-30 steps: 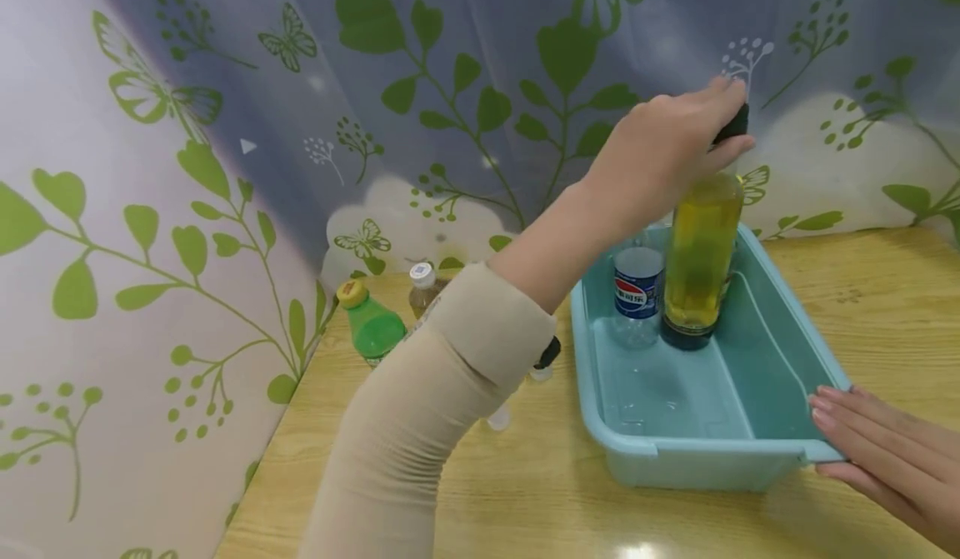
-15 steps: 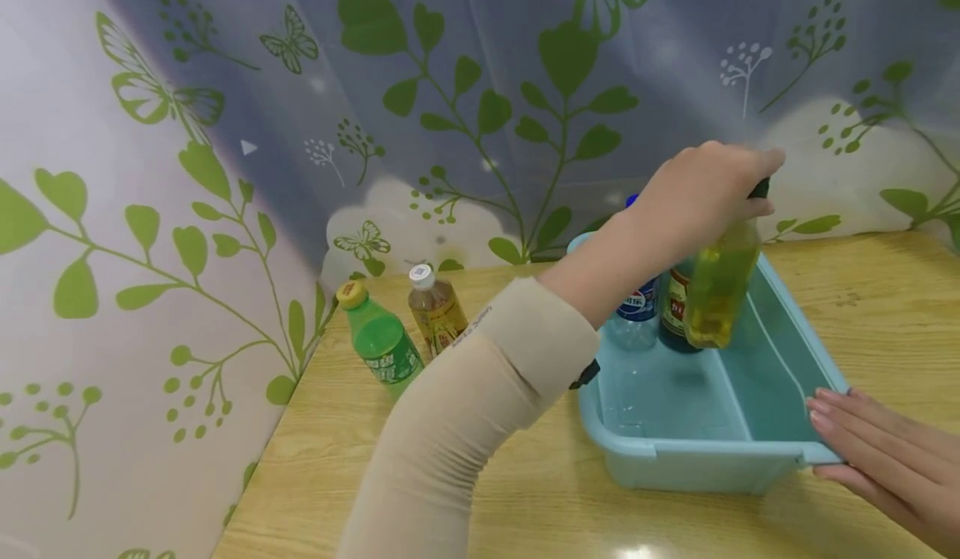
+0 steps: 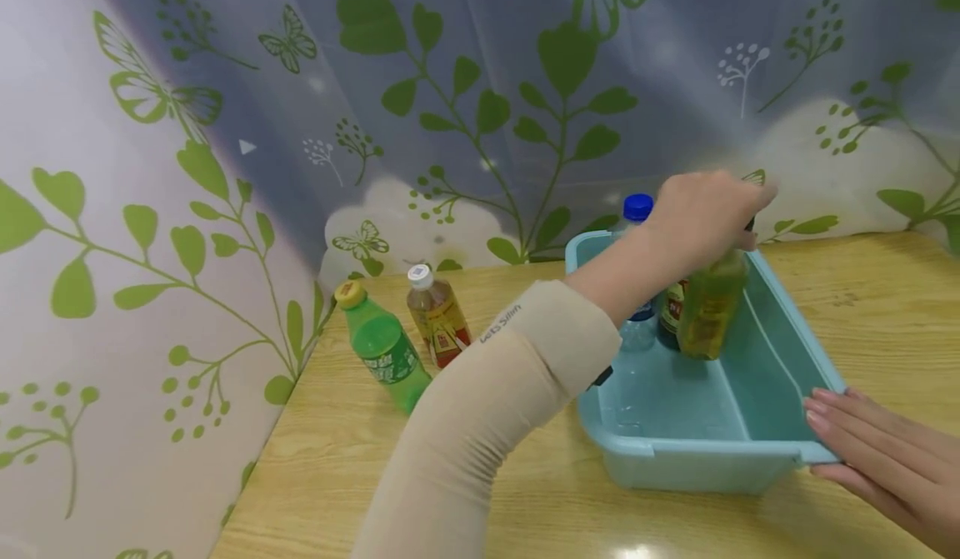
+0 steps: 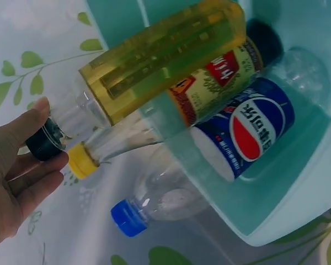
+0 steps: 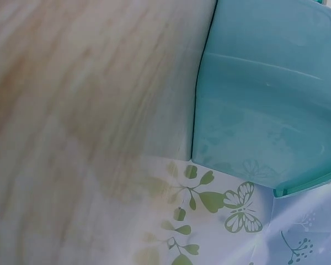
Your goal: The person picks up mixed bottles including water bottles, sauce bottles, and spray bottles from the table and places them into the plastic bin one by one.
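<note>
My left hand (image 3: 701,213) pinches the dark cap (image 4: 46,139) of a bottle of yellow oil (image 4: 165,58), thumb on one side and fingers on the other. In the head view the oil bottle stands nearly upright inside the light blue plastic bin (image 3: 720,459). Close beside it are a yellow-capped bottle (image 4: 204,83) with a red and cream label and a clear Pepsi bottle (image 4: 248,127) with a blue cap. My right hand (image 3: 892,459) rests on the bin's near right corner, fingers straight along the rim; the right wrist view shows only the bin's outside.
On the wooden table (image 3: 330,476), left of the bin, stand a green bottle (image 3: 386,346) with a yellow cap and a brown drink bottle (image 3: 438,317) with a white cap. A black object (image 3: 602,376) shows past my sleeve. A patterned curtain (image 3: 465,109) hangs behind.
My left hand has moved down and slightly right, lowering the oil bottle into the bin. My sleeve uncovers more of the green and brown bottles. The right hand stays on the rim.
</note>
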Demonstrator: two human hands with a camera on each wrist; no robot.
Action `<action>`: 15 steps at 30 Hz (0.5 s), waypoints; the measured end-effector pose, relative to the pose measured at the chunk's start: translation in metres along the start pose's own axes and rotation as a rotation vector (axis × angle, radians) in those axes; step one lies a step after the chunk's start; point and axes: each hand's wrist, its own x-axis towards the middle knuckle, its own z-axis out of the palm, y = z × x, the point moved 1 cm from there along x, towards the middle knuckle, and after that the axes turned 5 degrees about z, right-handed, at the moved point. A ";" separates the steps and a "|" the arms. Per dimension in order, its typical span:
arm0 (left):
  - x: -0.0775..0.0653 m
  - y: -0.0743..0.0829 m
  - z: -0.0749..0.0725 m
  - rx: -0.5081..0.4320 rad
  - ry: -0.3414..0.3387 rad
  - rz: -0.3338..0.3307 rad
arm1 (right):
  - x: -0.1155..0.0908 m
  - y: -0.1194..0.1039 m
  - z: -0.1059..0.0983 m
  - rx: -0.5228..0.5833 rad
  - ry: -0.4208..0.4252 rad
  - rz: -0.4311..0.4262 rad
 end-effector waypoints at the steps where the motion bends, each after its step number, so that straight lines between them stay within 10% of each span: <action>1: 0.000 0.000 0.003 -0.005 -0.001 0.011 | 0.001 0.000 0.000 -0.001 -0.003 0.000; 15: 0.007 0.015 0.025 0.024 0.023 0.173 | -0.002 0.001 0.000 -0.001 -0.042 0.014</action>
